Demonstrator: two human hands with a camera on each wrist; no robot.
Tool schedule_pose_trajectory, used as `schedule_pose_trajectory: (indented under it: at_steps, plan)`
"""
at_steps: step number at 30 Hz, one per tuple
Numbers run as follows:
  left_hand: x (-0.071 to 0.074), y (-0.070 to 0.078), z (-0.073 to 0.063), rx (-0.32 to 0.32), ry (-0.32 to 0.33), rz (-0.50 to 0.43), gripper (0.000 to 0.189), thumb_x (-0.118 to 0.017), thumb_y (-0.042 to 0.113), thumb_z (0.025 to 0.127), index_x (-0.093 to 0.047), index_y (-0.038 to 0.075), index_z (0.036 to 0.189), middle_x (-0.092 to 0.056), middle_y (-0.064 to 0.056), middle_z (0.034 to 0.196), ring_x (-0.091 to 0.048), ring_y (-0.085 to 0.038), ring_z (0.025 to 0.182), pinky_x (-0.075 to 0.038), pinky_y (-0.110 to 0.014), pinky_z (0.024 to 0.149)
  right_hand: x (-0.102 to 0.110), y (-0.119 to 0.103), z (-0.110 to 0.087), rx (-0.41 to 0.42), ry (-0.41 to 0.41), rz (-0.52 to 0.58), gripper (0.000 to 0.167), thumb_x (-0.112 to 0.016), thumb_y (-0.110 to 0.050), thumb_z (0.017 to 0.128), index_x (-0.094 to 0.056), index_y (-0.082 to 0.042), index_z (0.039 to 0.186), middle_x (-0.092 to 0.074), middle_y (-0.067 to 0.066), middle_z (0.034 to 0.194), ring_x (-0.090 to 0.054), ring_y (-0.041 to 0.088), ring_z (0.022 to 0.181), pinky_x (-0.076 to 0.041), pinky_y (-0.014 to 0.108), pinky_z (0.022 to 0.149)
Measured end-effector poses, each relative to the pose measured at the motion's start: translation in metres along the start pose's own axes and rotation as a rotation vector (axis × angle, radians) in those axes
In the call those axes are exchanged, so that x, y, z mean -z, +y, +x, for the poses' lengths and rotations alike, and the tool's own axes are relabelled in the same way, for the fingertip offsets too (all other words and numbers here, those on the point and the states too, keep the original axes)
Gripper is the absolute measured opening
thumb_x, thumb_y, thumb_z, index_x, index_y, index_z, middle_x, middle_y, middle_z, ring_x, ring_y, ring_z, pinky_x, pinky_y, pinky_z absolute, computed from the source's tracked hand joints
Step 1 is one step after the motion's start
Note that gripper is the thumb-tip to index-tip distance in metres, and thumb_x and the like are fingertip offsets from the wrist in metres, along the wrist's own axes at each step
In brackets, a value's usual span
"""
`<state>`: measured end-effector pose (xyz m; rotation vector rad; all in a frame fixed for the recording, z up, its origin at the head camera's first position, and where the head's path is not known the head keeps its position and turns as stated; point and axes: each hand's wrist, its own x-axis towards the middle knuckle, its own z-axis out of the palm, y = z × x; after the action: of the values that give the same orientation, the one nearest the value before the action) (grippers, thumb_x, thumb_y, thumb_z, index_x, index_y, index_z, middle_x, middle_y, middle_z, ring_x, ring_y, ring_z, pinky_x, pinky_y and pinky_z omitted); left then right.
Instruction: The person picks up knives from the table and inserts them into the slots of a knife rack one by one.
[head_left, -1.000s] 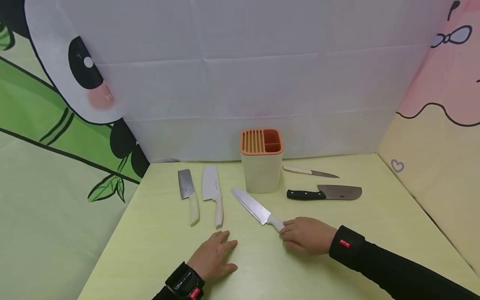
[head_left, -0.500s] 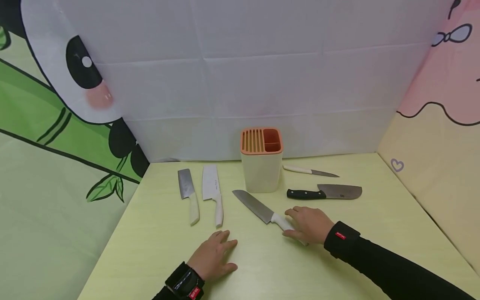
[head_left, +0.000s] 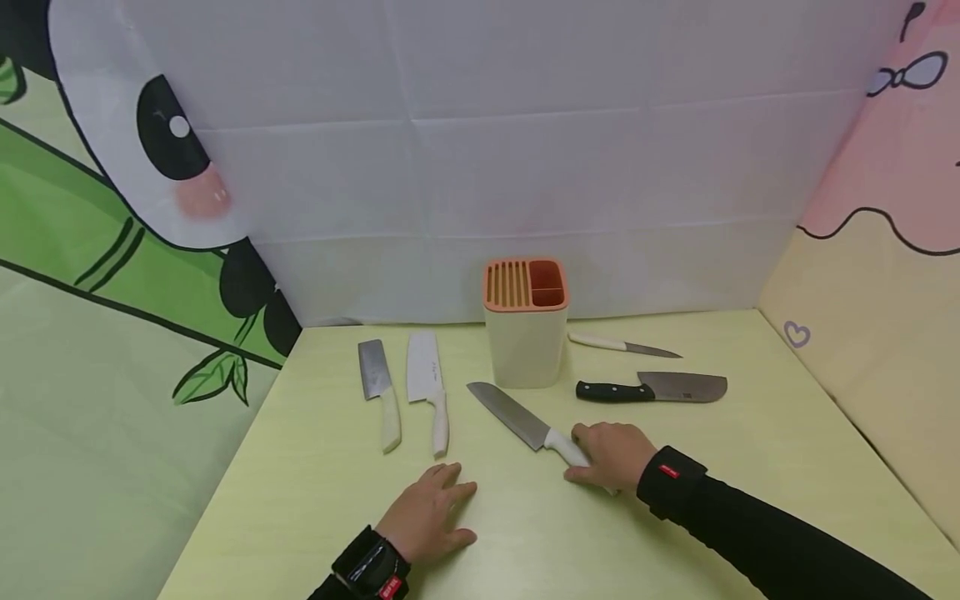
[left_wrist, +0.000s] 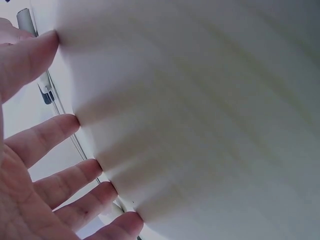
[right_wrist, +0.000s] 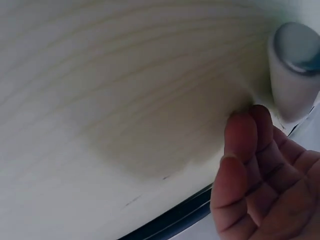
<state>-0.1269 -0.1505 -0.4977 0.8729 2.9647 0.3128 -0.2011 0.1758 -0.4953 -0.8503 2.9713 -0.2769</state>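
Observation:
In the head view, my right hand [head_left: 611, 454] is over the pale handle of a chef's knife [head_left: 517, 418], thumb on the near side and curled fingers on the far side. Its blade points to the far left, lying by the foot of a cream knife block [head_left: 527, 350] with an orange slotted top. In the right wrist view the curled fingers [right_wrist: 240, 135] are beside the handle's rounded end [right_wrist: 295, 75]. My left hand [head_left: 431, 512] is spread with fingertips on the table, near the handle of a white-handled cleaver [head_left: 425, 371]; the left wrist view shows its fingers [left_wrist: 70, 185] apart.
A smaller cleaver [head_left: 375, 371] lies at the far left. Right of the block are a white-handled paring knife [head_left: 648, 349] and a black-handled cleaver [head_left: 682, 386]. A pale cloth backdrop [head_left: 525, 167] stands behind the table [head_left: 510, 542], with printed cloths at both sides.
The chef's knife has shifted slightly right and its blade has turned from bright to dull grey. My right hand has moved from the handle's end to over the handle. The left hand stays put.

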Motion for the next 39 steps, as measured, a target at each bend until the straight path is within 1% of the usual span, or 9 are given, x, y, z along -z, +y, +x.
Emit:
schedule_pose_trajectory:
  at_steps: [5,10,14,18,22,26,32,36,39]
  plan:
    - [0.001,0.001,0.000,-0.011,0.007,0.008,0.062,-0.078,0.047,0.077,-0.066,0.012,0.126,-0.052,-0.019,0.137,-0.048,-0.035,0.125,-0.046,-0.047,0.099,-0.001,-0.001,-0.001,-0.033,-0.008,0.039,0.036,-0.074,-0.045,0.082,-0.057,-0.014,0.088,-0.046,-0.007,0.064,-0.042,0.010,0.056,-0.035,0.028,0.048]
    - [0.001,0.002,0.001,-0.017,0.001,0.018,0.062,-0.077,0.048,0.078,-0.065,0.013,0.127,-0.052,-0.019,0.137,-0.048,-0.035,0.126,-0.046,-0.048,0.099,0.000,0.002,-0.004,-0.080,-0.017,0.048,0.032,-0.073,-0.041,0.082,-0.055,-0.015,0.081,-0.045,-0.007,0.063,-0.042,0.011,0.055,-0.035,0.029,0.049]
    - [0.002,0.003,0.002,-0.019,0.003,0.026,0.062,-0.078,0.047,0.077,-0.065,0.012,0.127,-0.052,-0.020,0.137,-0.048,-0.035,0.125,-0.046,-0.048,0.098,0.005,0.003,-0.007,-0.091,-0.004,0.075,0.026,-0.072,-0.036,0.083,-0.055,-0.016,0.081,-0.046,-0.007,0.063,-0.043,0.011,0.055,-0.036,0.029,0.049]
    - [0.004,0.004,0.002,-0.017,0.000,0.031,0.059,-0.076,0.047,0.079,-0.066,0.012,0.126,-0.053,-0.020,0.135,-0.050,-0.034,0.124,-0.047,-0.048,0.098,0.011,0.004,-0.008,-0.111,0.010,0.154,0.021,-0.071,-0.029,0.083,-0.056,-0.014,0.084,-0.049,-0.006,0.065,-0.045,0.012,0.055,-0.038,0.031,0.050]
    - [0.009,0.003,0.005,-0.039,0.025,0.038,0.052,-0.075,0.043,0.082,-0.067,0.012,0.123,-0.058,-0.018,0.129,-0.056,-0.033,0.117,-0.050,-0.047,0.093,0.013,0.009,-0.007,-0.117,0.028,0.217,0.020,-0.071,-0.026,0.085,-0.057,-0.012,0.091,-0.052,-0.005,0.068,-0.046,0.011,0.055,-0.040,0.030,0.050]
    - [0.017,0.001,0.010,-0.055,0.057,0.039,0.049,-0.074,0.040,0.085,-0.067,0.010,0.123,-0.061,-0.015,0.125,-0.060,-0.031,0.112,-0.052,-0.045,0.091,0.017,0.015,-0.007,-0.107,0.063,0.271,0.021,-0.071,-0.024,0.088,-0.058,-0.010,0.097,-0.054,-0.005,0.072,-0.047,0.009,0.054,-0.041,0.027,0.050]
    - [0.039,0.000,0.017,-0.051,0.084,-0.004,0.045,-0.072,0.037,0.088,-0.068,0.009,0.122,-0.062,-0.014,0.123,-0.061,-0.030,0.112,-0.050,-0.043,0.094,0.035,0.014,-0.007,-0.078,0.128,0.352,0.024,-0.070,-0.023,0.090,-0.060,-0.005,0.102,-0.056,-0.003,0.074,-0.047,0.008,0.054,-0.041,0.026,0.050]
    - [0.055,0.000,0.024,-0.076,0.145,-0.021,0.042,-0.074,0.033,0.087,-0.069,0.008,0.119,-0.064,-0.013,0.120,-0.062,-0.029,0.110,-0.052,-0.043,0.092,0.046,0.010,-0.009,-0.080,0.134,0.389,0.024,-0.071,-0.023,0.090,-0.061,-0.006,0.104,-0.057,-0.003,0.075,-0.048,0.008,0.055,-0.041,0.025,0.050]
    - [0.065,0.000,0.030,-0.095,0.182,-0.004,0.041,-0.074,0.033,0.087,-0.069,0.008,0.119,-0.065,-0.010,0.118,-0.062,-0.027,0.108,-0.052,-0.041,0.090,0.054,0.009,-0.011,-0.081,0.123,0.402,0.023,-0.071,-0.023,0.090,-0.061,-0.007,0.104,-0.058,-0.004,0.075,-0.048,0.008,0.055,-0.041,0.025,0.049]
